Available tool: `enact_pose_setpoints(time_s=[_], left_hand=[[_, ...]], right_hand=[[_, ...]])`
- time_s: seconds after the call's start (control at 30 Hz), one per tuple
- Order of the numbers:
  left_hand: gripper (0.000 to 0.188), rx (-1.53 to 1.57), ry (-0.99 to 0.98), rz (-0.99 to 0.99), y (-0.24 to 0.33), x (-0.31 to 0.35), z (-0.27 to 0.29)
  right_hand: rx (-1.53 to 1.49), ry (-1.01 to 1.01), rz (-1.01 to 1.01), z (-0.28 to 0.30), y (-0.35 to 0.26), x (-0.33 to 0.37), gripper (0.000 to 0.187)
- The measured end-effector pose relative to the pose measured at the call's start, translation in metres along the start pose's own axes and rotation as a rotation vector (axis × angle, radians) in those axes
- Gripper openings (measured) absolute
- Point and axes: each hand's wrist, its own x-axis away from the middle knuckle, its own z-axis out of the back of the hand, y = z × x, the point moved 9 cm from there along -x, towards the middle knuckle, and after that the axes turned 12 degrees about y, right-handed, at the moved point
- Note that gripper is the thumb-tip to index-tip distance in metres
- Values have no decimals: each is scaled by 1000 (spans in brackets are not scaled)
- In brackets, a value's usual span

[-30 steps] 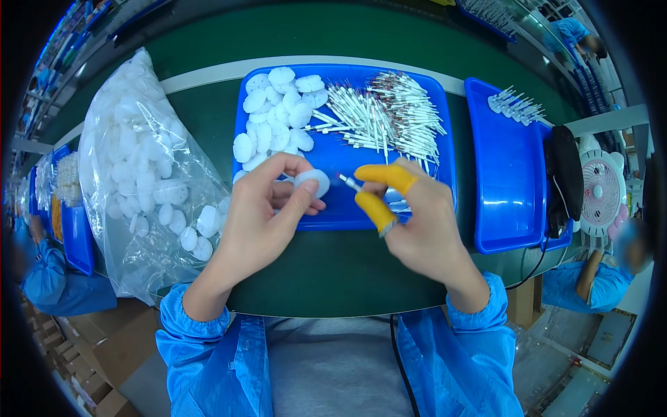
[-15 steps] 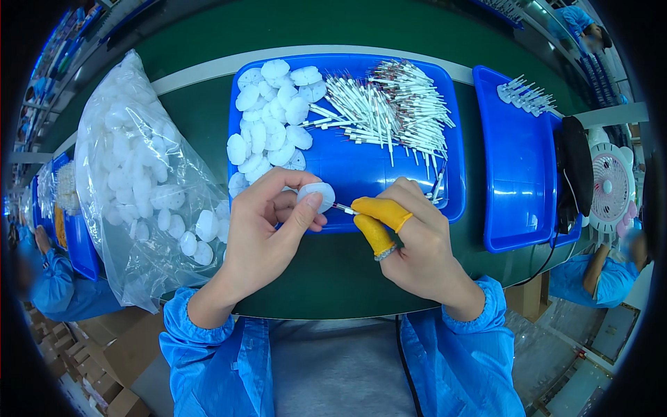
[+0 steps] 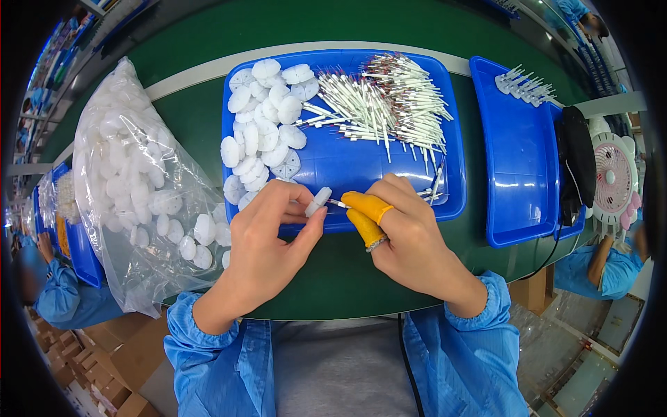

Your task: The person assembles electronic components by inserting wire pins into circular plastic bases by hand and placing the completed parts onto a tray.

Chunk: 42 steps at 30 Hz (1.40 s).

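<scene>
By the left hand, a white disc is pinched between thumb and fingers, tilted nearly edge-on, apparently so that one face is turned toward the right hand. By the latter, a thin rod is gripped between thumb and forefinger, both covered with yellow cots, probably for better hold; its tip is pointed at the disc, and whether the two touch cannot be told. Both are held above the near part of a blue tray. In it, loose discs are heaped on the left and rods on the right, each seemingly placed nearest the hand by which it is held. More discs are contained in a clear bag farther left.
</scene>
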Motion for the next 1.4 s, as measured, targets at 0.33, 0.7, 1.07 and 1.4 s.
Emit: enact_pose_setpoints(time_s=[0.33, 0.7, 1.07, 1.4], left_hand=[[21, -90, 13, -215, 12, 5, -4], [23, -146, -30, -247, 21, 12, -3], [22, -111, 93, -159, 8, 0, 7], [13, -29, 13, 33, 0, -1, 7]], right_hand=[[-28, 25, 28, -11, -7, 7, 43], [-104, 139, 99, -9, -16, 10, 33], [350, 166, 66, 2, 28, -35, 17], [492, 80, 64, -1, 37, -34, 25]])
